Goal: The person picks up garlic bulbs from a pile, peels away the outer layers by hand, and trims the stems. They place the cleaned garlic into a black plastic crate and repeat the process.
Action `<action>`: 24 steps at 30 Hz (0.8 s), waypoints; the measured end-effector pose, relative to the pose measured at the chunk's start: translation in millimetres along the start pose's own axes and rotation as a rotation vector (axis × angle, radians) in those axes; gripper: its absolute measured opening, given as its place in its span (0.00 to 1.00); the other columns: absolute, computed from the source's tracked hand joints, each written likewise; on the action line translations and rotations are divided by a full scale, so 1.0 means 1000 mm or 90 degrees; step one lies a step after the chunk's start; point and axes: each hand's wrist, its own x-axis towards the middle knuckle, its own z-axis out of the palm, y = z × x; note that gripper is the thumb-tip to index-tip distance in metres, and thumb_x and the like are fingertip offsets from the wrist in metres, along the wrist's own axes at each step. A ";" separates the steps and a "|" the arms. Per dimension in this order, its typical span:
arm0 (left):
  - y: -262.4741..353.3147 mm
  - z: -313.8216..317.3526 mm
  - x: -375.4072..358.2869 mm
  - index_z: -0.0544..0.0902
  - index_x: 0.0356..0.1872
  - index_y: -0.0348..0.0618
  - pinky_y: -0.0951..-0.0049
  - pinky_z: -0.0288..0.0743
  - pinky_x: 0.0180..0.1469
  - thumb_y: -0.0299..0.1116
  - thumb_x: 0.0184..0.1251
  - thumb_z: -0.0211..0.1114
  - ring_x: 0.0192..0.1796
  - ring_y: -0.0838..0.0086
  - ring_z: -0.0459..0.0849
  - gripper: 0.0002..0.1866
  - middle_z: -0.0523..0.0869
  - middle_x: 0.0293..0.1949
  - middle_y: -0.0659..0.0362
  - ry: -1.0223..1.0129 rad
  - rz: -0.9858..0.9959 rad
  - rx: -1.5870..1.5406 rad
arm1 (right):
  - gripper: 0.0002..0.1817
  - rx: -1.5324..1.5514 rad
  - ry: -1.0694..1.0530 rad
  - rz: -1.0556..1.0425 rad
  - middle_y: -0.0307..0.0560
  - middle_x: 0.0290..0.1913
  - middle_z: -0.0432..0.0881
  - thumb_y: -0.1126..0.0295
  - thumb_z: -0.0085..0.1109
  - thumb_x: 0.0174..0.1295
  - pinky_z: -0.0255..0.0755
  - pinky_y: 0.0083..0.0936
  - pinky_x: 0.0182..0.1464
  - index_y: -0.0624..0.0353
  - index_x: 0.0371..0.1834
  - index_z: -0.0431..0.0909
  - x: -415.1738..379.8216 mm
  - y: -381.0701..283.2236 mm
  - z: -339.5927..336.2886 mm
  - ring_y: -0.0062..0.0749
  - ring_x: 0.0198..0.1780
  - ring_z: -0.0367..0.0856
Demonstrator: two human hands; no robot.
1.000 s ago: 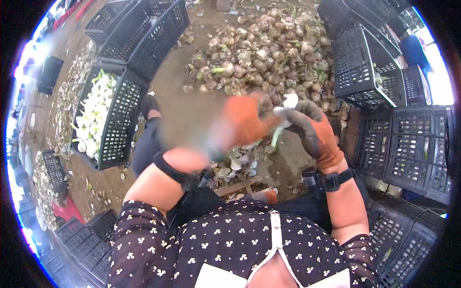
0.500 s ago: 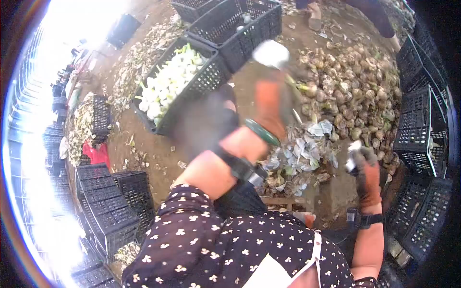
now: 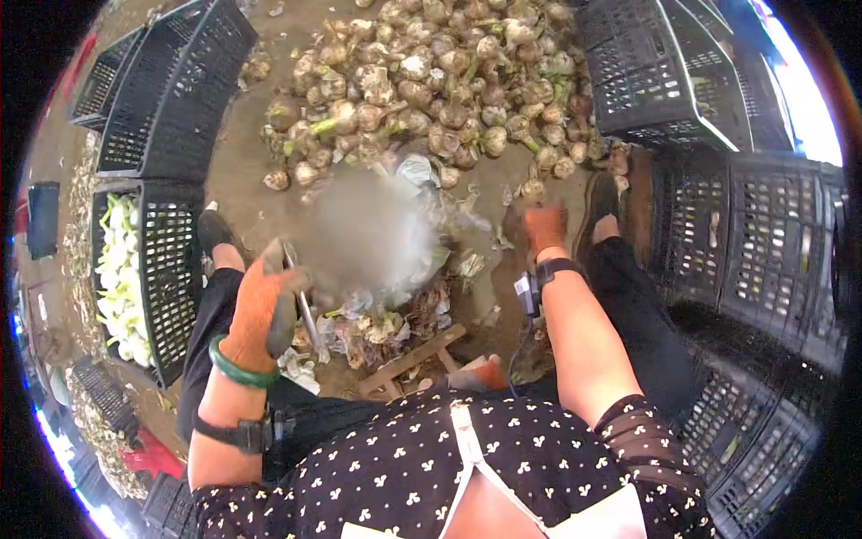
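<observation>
My left hand (image 3: 260, 310), in an orange and grey glove with a green bangle at the wrist, is closed around a long thin metal tool (image 3: 308, 314). It is beside a heap of papery peelings (image 3: 382, 328), partly covered by a grey blur. My right hand (image 3: 545, 229), gloved in orange, reaches down at the near edge of a pile of brown garlic bulbs (image 3: 413, 94). Its fingers are smeared and turned away, so what they hold is not visible. One bulb (image 3: 532, 190) lies just beyond it.
At the left, a black crate (image 3: 171, 278) holds peeled white bulbs (image 3: 121, 278), with another black crate (image 3: 175, 90) behind it. Stacked crates (image 3: 777, 242) line the right side. My shoes flank the work area, and a small wooden frame (image 3: 413, 359) lies before my lap.
The view has turned toward the pile. My left hand has come back from near the crates, and the white thing at it is gone. My right hand has moved to the pile; its white item no longer shows.
</observation>
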 end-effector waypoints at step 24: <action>0.031 0.086 0.009 0.78 0.49 0.40 0.73 0.73 0.36 0.37 0.62 0.58 0.31 0.77 0.78 0.17 0.85 0.33 0.58 -0.180 0.390 0.300 | 0.31 0.145 0.179 -0.714 0.55 0.50 0.72 0.67 0.69 0.39 0.67 0.35 0.53 0.61 0.51 0.71 -0.192 -0.142 -0.213 0.48 0.51 0.71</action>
